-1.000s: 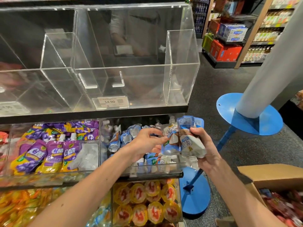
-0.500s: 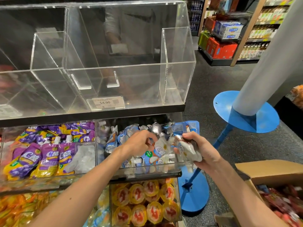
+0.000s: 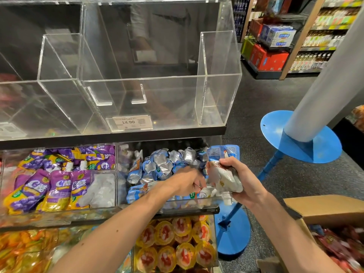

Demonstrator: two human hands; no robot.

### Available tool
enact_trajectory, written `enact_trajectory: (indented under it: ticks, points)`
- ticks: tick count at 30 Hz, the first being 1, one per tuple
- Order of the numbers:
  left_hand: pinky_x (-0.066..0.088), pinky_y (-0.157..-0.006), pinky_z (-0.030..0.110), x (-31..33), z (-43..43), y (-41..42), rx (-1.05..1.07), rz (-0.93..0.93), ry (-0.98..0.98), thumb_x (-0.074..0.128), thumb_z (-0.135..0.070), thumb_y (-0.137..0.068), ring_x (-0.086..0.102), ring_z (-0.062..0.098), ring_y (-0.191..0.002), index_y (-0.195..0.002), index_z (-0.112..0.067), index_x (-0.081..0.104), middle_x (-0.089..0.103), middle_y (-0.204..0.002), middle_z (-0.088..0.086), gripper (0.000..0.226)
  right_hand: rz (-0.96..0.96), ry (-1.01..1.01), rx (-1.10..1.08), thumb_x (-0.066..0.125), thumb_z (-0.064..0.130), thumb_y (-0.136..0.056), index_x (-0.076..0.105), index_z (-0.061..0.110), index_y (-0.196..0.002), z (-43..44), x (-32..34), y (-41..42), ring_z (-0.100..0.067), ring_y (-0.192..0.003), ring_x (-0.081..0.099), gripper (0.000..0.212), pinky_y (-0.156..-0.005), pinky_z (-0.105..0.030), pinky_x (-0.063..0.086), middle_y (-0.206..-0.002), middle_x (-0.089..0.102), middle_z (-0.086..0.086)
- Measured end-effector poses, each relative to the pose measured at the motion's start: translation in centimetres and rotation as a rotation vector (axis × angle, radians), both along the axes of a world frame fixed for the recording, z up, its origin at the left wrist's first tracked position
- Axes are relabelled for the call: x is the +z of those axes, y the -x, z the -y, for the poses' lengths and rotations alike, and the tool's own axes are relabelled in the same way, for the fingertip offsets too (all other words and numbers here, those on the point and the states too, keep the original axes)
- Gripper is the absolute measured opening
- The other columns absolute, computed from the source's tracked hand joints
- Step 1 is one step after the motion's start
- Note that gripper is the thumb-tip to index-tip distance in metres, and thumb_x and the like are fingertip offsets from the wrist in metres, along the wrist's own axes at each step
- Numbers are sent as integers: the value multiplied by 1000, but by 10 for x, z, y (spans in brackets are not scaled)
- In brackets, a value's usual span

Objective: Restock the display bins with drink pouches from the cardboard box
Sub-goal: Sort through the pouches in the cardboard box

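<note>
Centre-right of the head view: right hand (image 3: 245, 184) clenched round a bunch of glossy blue-and-white foil drink pouches (image 3: 224, 176), crinkled, white screw spouts pointing down. The bunch sits over the right front corner of the clear acrylic bin (image 3: 197, 203) on the middle shelf. That bin holds a heap of matching pouches, silver backs showing, soft and crumpled. Left hand (image 3: 188, 182) reaches into the bin, fingers curled down onto the heap, motion-blurred; cannot tell whether it pinches a pouch or only touches.

Left neighbour bin: purple-and-yellow spouted pouches (image 3: 57, 186), smooth film, front row upright; a whitish patch beside them is hard to make out. Lower shelf: round yellow-rimmed cups with red centres (image 3: 177, 245), partly hidden by the left forearm.

Upper half: large transparent acrylic bins (image 3: 218, 79), hard flat panels, reflections. White price tag (image 3: 129, 122) reads 14.90, small print unreadable.

Lower right: brown cardboard box (image 3: 325, 207), matte flap open, cut off by the frame edge. Red packets (image 3: 342, 247) inside are blurred. Right: grey slanted pole (image 3: 325, 85) on a blue disc base (image 3: 275, 127).
</note>
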State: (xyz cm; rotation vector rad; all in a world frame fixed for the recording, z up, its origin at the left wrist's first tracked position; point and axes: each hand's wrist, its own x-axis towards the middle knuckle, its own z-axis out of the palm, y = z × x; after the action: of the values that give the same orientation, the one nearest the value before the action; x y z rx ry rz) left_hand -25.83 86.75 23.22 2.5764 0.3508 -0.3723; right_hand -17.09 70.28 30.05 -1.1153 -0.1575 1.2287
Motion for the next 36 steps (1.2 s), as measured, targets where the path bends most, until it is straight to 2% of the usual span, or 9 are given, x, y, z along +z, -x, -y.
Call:
enact_trajectory:
  ticks: [9,12,17,19,21,25,30,34,36]
  points:
    - [37,-77,27,-19,-1,-1,20,-115,-99,61,-14,-98,59,24,-112,-134,-25,57,60,-127,6,37,-10,56,-30,64,22,-72,67,-1,-91,-15,-6,5,-22,-73,64,30,-69,-32,51,-87,67,-17]
    - [47,-80,32,-14,-5,5,-21,-103,-94,65,-17,-96,61,26,-107,-132,-21,57,63,-119,8,37,-15,76,-20,65,23,-72,68,0,-90,-14,-6,3,-22,-73,64,29,-70,-33,50,-88,66,-17]
    - [53,-92,29,35,-18,32,197,283,83,62,-11,-96,65,14,-101,-116,-11,69,70,-114,3,21,9,158,6,63,25,-83,66,1,-97,-13,-3,1,-20,-70,66,27,-62,-31,47,-88,68,-15]
    - [52,-91,27,52,-19,41,185,527,10,68,-17,-93,62,10,-101,-122,-20,66,65,-119,-4,30,26,187,28,59,25,-91,65,1,-95,-16,0,3,-20,-67,65,24,-54,-28,49,-85,68,-15]
    - [46,-97,23,60,-17,46,49,600,-65,74,-26,-88,54,9,-118,-137,-30,53,50,-139,-7,53,43,192,70,58,23,-93,65,3,-92,-22,4,8,-21,-66,63,22,-51,-26,48,-84,66,-15]
    - [38,-109,30,52,-15,49,-54,553,-98,76,-33,-86,38,14,-140,-149,-36,38,37,-156,-6,74,131,211,193,58,23,-94,65,8,-90,-30,12,14,-19,-62,61,17,-56,-28,45,-79,67,-12]
    - [41,-99,21,45,-23,64,6,568,-98,68,-46,-87,55,11,-122,-136,-22,57,61,-133,-5,55,355,263,181,67,31,-90,71,0,-97,-24,21,5,-18,-63,66,33,-56,-27,53,-83,73,-17]
    - [49,-89,36,36,-22,63,69,234,-329,55,-64,-88,61,19,-107,-124,-23,62,69,-110,-2,55,452,182,-63,71,26,-89,69,0,-99,-16,26,-15,-25,-85,64,28,-85,-47,55,-97,68,-18]
    - [52,-82,39,27,-16,52,82,127,-490,50,-65,-90,64,24,-98,-115,-19,61,70,-99,2,53,477,151,-37,69,24,-90,67,4,-95,-13,28,-17,-27,-86,61,21,-84,-46,50,-94,64,-17]
